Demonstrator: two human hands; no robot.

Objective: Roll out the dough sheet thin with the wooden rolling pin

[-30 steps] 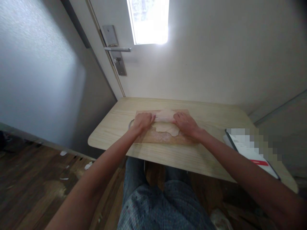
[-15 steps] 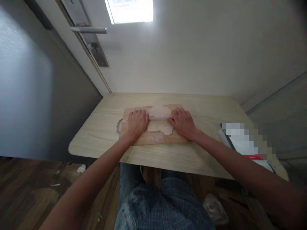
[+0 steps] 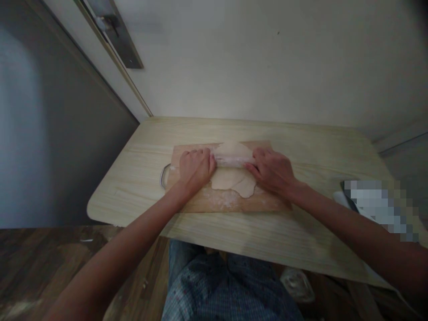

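Note:
A floury rolling pin (image 3: 234, 161) lies across a flat sheet of dough (image 3: 230, 178), which shows both behind and in front of it. My left hand (image 3: 197, 166) is closed round the pin's left end, and my right hand (image 3: 272, 169) grips its right end; both ends are hidden under the fingers. Beneath the dough is a wooden cutting board (image 3: 197, 206) with flour smeared on its front part. A metal loop handle (image 3: 162, 176) sticks out from the board's left side.
The board rests on a light wooden table (image 3: 127, 178) with rounded corners, set against a pale door (image 3: 234, 67). A partly blurred flat item (image 3: 374, 205) lies at the table's right. Below, a clear plastic container (image 3: 297, 284) is on the floor.
The view has tilted down and come closer, so the door handle and bright window have left the frame. Both hands still hold the rolling pin on the dough.

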